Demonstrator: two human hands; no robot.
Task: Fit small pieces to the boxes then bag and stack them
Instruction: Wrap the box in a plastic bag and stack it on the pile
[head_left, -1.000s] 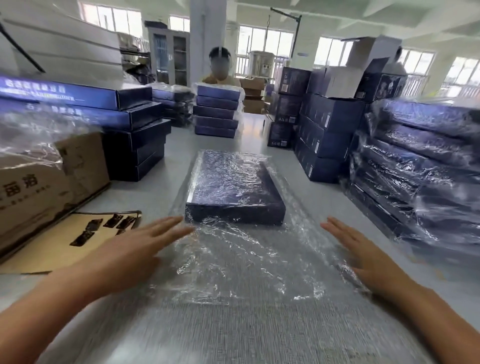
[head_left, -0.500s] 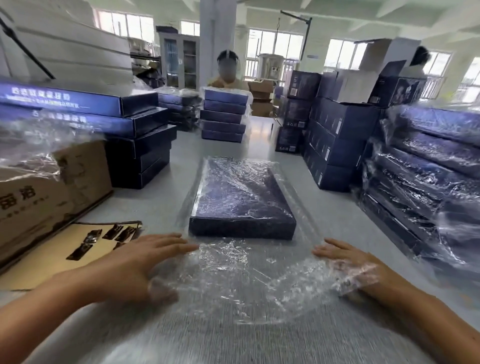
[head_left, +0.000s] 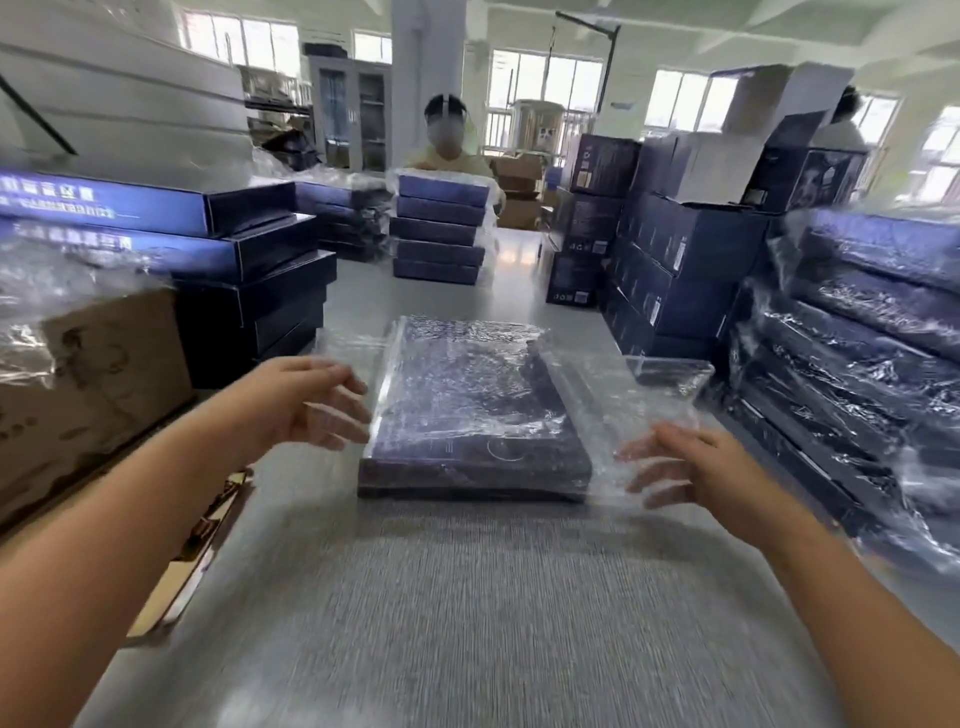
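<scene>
Since the box is already inside its bag, I judge the bagging step nearly done, with stacking next. Nearest me is bare grey table (head_left: 467, 623), and both my forearms reach across it. Beside my left arm a cardboard sheet (head_left: 182, 561) pokes out (mostly hidden, can't read what's on it).

My left hand (head_left: 306, 405) hangs just beside the box's left edge with its fingers half curled. With the blur and the clear film, I cannot tell whether it pinches anything. My right hand (head_left: 691, 467) is near the box's near right corner. Its fingers are spread wide and fairly straight, with loose film lying over them, and they grip nothing solid.

The box (head_left: 467, 415) is dark blue and flat. It lies on the table between my hands, near end toward me. The bag (head_left: 597, 395) wraps it, with slack film flaring on both sides, more on the right.

Next move, as I read it: tuck or flatten that slack, then take both long sides and lift level (film looks slippery, so grip the box through it, not the film alone).

The likely destination is the bagged stack (head_left: 857, 395) on my right. Unbagged boxes (head_left: 260, 301) sit at left behind a brown carton (head_left: 93, 395). Farther off is another bagged stack (head_left: 439, 234) with a person (head_left: 449, 150) behind it.
</scene>
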